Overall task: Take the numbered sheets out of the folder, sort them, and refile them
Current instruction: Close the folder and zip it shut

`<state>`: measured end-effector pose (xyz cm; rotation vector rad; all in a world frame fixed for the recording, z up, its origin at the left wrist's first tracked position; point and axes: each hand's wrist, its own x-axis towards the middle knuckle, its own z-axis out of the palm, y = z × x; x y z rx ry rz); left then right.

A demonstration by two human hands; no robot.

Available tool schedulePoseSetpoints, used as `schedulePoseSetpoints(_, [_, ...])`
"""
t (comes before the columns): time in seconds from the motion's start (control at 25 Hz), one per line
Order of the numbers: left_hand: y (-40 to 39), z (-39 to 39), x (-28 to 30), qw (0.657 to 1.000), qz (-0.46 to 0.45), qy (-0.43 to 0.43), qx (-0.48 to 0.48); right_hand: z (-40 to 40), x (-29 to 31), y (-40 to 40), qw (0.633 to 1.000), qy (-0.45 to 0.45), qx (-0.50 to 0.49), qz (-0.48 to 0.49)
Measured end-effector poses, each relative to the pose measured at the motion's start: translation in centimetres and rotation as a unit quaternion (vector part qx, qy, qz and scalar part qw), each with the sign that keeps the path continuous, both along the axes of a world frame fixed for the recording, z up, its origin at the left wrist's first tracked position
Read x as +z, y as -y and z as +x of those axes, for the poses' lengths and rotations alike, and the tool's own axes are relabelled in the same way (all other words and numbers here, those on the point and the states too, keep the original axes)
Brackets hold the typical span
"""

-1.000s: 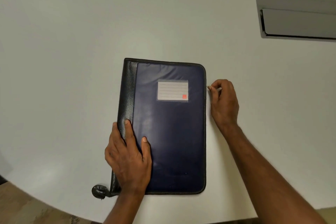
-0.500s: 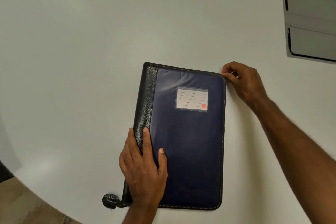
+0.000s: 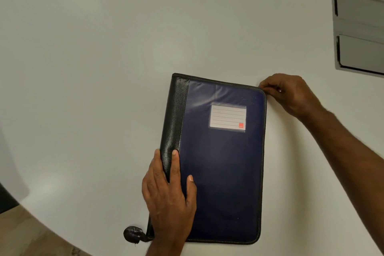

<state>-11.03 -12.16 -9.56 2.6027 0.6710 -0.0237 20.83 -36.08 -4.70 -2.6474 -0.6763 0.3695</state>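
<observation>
Folder closed, flat on white table, black spine to the left, label pocket uppermost. Left hand flat, fingers straight, pressing spine and lower cover. Right hand curled at top right corner, pinching a small metal piece, probably the zip pull. Sheets not visible, presumably inside. Judged: padded cover, fairly stiff, moderate weight, glossy panel likely slippery, grained spine the surer hold. Best held down at spine while pull is drawn along stitched edge; risk of folder sliding on smooth table
</observation>
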Motion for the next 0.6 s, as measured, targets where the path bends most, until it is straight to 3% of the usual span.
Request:
schedulePoseSetpoints(0.2, [-0.3, -0.1, -0.3, 1.000, 0.000, 0.014, -0.004, -1.7, -0.6, -0.2, 0.989, 0.009, -0.096, 0.109])
schedulePoseSetpoints(0.44, [-0.4, -0.1, -0.3, 1.000, 0.001, 0.014, -0.023, 0.7, 0.0, -5.2, 0.998, -0.008, -0.033, 0.051])
schedulePoseSetpoints(0.6, [-0.3, 0.0, -0.1, 1.000, -0.001, 0.015, -0.021, 0.7, -0.9, -10.6, 0.997, -0.016, -0.008, 0.070])
